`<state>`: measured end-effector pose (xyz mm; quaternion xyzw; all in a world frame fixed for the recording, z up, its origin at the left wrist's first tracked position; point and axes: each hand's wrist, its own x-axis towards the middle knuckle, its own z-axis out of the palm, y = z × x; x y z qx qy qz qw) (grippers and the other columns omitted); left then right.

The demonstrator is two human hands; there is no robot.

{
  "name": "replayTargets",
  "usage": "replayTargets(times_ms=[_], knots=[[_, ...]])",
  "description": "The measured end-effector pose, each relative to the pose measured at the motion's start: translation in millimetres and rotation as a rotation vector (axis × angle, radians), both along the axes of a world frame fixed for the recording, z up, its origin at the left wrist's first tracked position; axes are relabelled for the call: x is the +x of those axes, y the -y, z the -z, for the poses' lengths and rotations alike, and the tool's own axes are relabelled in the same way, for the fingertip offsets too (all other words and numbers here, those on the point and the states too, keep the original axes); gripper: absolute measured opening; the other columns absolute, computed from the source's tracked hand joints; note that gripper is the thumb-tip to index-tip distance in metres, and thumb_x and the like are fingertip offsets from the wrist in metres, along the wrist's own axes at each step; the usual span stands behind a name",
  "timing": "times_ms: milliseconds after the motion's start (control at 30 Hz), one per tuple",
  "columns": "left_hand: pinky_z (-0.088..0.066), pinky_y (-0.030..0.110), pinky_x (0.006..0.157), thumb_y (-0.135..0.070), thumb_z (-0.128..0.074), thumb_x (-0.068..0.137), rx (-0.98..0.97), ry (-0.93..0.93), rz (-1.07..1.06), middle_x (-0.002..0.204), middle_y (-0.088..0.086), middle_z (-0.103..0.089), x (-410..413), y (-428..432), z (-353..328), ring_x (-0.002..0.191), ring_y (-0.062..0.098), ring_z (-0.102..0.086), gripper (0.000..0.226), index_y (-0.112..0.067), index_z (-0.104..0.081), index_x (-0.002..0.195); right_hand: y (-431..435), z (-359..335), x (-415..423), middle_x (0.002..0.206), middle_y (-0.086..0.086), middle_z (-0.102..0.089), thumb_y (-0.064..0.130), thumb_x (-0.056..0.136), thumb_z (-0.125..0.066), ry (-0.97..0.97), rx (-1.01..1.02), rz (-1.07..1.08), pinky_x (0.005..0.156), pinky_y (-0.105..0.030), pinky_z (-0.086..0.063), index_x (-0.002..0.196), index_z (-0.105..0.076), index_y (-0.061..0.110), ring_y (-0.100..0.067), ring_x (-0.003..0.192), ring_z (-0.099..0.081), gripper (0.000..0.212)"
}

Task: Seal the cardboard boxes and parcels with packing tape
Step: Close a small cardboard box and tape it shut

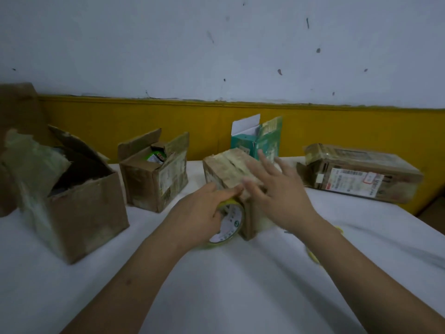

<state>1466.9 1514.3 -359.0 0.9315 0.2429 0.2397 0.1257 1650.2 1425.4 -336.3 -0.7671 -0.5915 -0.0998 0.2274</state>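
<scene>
A small tape-wrapped cardboard box (226,165) stands in the middle of the white table. My left hand (202,213) grips a roll of yellowish packing tape (230,222) against the box's near left corner. My right hand (277,189) lies flat with fingers spread on the box's top and near side, slightly blurred. An open box with torn flaps (79,208) stands at the left. A smaller open box (154,177) is behind it. A long parcel with a shipping label (361,177) lies at the right.
A teal and green carton (262,138) with an open white flap stands behind the middle box. Another brown box (16,109) rises at the far left. A yellow wall band (120,116) runs behind the table. A yellow strip (313,256) lies under my right forearm.
</scene>
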Motion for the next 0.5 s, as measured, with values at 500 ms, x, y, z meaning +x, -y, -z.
replayTargets(times_ms=[500], knots=[[-0.038, 0.010, 0.063, -0.015, -0.053, 0.092, -0.099, 0.063, 0.034, 0.103, -0.010, -0.049, -6, 5, 7, 0.082, 0.007, -0.046, 0.082, -0.051, -0.012, 0.153, -6, -10, 12, 0.160, -0.001, -0.029, 0.060, 0.095, -0.045, -0.150, -0.143, -0.115, 0.120, -0.033, -0.008, 0.148, -0.041, 0.032, -0.013, 0.148, -0.017, 0.060]])
